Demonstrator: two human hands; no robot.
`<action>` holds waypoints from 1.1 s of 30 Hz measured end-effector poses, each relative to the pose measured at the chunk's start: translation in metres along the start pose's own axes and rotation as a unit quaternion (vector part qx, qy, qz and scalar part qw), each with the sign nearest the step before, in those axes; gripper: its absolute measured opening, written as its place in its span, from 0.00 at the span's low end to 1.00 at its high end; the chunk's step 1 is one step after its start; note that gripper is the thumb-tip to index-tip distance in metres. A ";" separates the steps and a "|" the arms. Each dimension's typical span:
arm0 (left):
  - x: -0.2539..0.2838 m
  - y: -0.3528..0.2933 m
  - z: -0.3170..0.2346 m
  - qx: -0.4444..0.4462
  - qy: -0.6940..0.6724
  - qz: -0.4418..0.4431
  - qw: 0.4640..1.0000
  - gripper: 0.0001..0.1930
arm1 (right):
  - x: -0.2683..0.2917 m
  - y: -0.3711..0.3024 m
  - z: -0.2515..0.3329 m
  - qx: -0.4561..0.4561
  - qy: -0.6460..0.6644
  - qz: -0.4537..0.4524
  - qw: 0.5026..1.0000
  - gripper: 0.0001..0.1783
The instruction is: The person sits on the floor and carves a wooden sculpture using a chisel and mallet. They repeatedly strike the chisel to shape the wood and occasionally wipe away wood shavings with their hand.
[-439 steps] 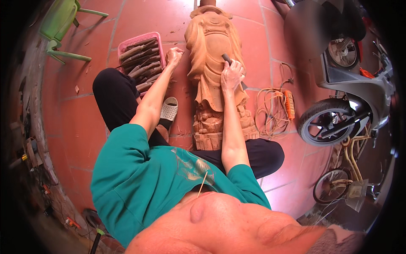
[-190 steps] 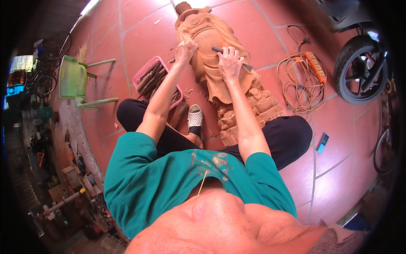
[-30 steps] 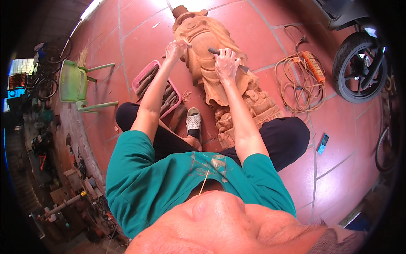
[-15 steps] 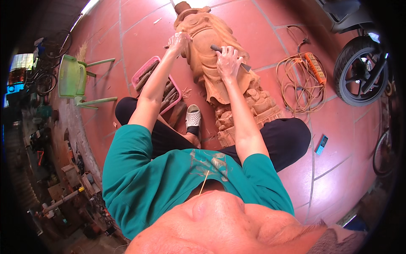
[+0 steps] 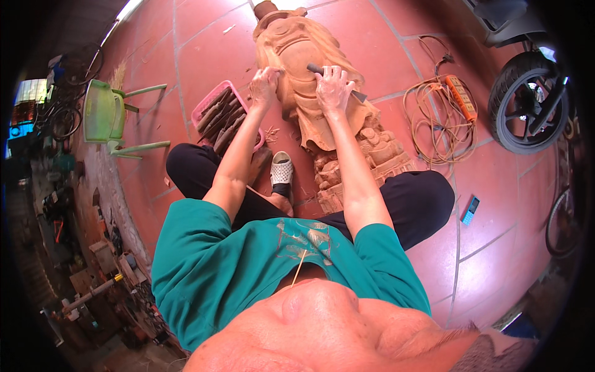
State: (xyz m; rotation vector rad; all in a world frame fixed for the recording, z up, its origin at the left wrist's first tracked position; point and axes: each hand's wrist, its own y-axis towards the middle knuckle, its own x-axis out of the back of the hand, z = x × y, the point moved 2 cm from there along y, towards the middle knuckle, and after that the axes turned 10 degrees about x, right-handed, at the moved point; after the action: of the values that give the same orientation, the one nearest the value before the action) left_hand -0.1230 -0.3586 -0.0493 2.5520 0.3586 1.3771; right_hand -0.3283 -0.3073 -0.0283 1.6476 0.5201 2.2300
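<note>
A carved wooden statue (image 5: 302,62) of a robed, round-bellied figure lies on the floor in front of me, its base toward my legs. My right hand (image 5: 334,90) rests over the statue's lower robe, closed around a chisel (image 5: 315,69). The chisel's dark handle end points up-left, and its flat blade shows past my palm on the right. At the statue's left edge is my left hand (image 5: 264,85), its fingers drawn together beside the wood. What it holds, if anything, is too small to make out.
Left of the statue, a pink basket (image 5: 197,116) holds several dark, long tools. Wood shavings (image 5: 271,134) lie by my sandalled foot (image 5: 281,168). A green plastic chair (image 5: 102,111) stands left. To the right are an orange power strip (image 5: 461,98), coiled cord, a motorbike wheel (image 5: 528,102) and a blue phone (image 5: 471,211).
My left hand has come down along the statue's left edge, toward me, and more of the pink basket shows. My right hand keeps its hold on the chisel, almost unmoved.
</note>
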 end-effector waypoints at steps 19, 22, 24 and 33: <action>-0.003 0.002 0.015 0.055 -0.033 -0.020 0.998 0.06 | -0.001 0.001 0.003 0.003 -0.002 0.008 1.000 0.15; -0.004 -0.035 0.015 0.100 -0.068 -0.044 0.992 0.05 | -0.002 0.001 0.001 0.004 0.011 0.002 1.000 0.15; -0.001 -0.055 0.016 0.120 -0.080 -0.037 0.989 0.04 | -0.002 0.000 0.001 0.005 0.007 0.001 1.000 0.15; -0.001 -0.061 0.018 0.110 -0.092 -0.076 0.987 0.05 | -0.003 0.001 0.001 0.006 0.002 0.027 1.000 0.16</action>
State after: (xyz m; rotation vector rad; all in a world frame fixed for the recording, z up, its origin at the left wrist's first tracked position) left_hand -0.1153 -0.3022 -0.0779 2.7331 0.6891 1.0910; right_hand -0.3268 -0.3091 -0.0301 1.6825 0.4979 2.2727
